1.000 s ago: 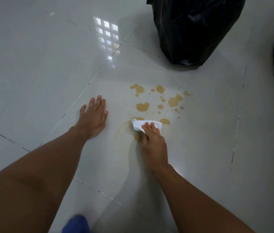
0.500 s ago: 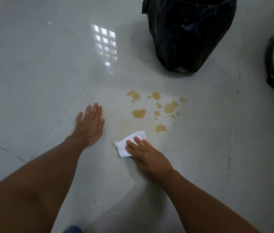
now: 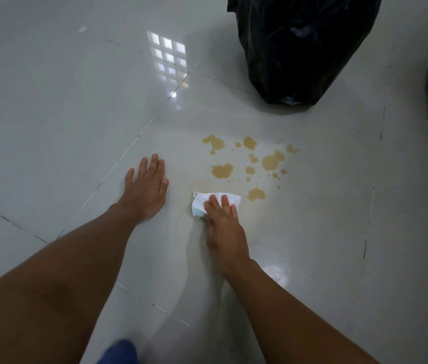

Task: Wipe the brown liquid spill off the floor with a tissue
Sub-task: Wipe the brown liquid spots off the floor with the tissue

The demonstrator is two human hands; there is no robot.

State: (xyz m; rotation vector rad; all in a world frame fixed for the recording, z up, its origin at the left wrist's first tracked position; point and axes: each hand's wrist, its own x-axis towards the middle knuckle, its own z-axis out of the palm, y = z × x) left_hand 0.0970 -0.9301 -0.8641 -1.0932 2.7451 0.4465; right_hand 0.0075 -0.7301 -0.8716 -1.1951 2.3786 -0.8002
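Head cam, biggest first: glossy pale tile floor (image 3: 50, 106) w/ dark grout lines fills the frame; a window reflection sits on it far-centre, so it's slick and, I'd guess, smears easily. Black bin bag (image 3: 302, 48) stands at far edge, well apart from the hands, prob. where the tissue ends up. Dark curved obj at right edge, can't ID. Blue bit at bottom edge, cropped, can't tell.

Brown spill (image 3: 249, 161) = scattered puddles + droplets between the bag and my hands. Faint tan haze on the near-left side reads as the part already wiped; most blobs are untouched, so early in the job imo.

Left hand (image 3: 146, 187) is flat on the tile, fingers straight, nothing in its grip; looks like a brace for leaning fwd. Right hand (image 3: 220, 222) has straight fingers pressing the white tissue (image 3: 207, 202) onto the floor, so no pinch that I can see; the thumb is hidden. Tissue sits at the spill's near edge, just beside the nearest blob (image 3: 256, 194), not touching it. Next stroke probably needs to push fwd-right.
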